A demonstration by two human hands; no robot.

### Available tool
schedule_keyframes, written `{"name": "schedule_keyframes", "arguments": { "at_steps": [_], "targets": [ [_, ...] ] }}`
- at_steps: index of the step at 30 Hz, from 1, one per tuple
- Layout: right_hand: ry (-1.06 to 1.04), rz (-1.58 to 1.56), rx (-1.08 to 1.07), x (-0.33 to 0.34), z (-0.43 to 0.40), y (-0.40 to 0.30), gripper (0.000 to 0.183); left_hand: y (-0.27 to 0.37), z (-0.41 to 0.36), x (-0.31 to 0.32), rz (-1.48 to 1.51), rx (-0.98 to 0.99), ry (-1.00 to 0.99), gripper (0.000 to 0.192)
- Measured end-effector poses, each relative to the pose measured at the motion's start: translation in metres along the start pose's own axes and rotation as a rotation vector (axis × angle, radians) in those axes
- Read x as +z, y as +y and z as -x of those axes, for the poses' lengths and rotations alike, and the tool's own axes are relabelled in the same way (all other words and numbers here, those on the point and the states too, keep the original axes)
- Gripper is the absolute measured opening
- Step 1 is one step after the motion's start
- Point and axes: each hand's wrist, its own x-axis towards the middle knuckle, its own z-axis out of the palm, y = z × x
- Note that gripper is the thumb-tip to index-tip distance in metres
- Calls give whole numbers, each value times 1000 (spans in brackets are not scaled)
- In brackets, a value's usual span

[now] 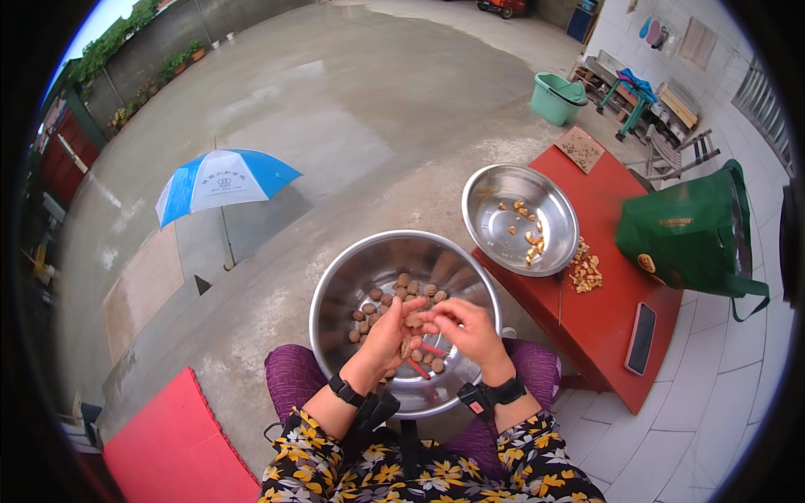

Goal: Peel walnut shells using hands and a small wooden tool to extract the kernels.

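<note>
Between my knees sits a large stainless steel basin [327,302] with many whole walnuts [403,280] in its bottom. My left hand [382,342] is above it, palm turned up, holding a walnut piece [413,322] in its fingers. Bent fingers of my right hand [470,330] meet the left fingers beside this piece; whether they pinch a fragment is too small to tell. Below both hands, a tool with red handles [417,369] lies among the walnuts, its head hidden.
A smaller steel bowl [497,242] with walnut kernels rests at the edge of a red table [619,339]. Kernels [586,273] are heaped beside it, near a green bag [685,232] and a phone [641,339]. An open umbrella [229,179] stands on the concrete, left.
</note>
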Motion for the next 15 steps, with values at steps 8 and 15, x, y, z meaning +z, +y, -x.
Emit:
{"name": "schedule_keyframes", "arguments": {
  "at_steps": [8, 15],
  "targets": [
    [-2, 490, -355, 20, -3, -6, 18, 1, 0, 0, -57, 68, 101, 51],
    [34, 309, -267, 16, -6, 14, 12, 1, 3, 6, -144, 31, 63, 43]
  ]
}}
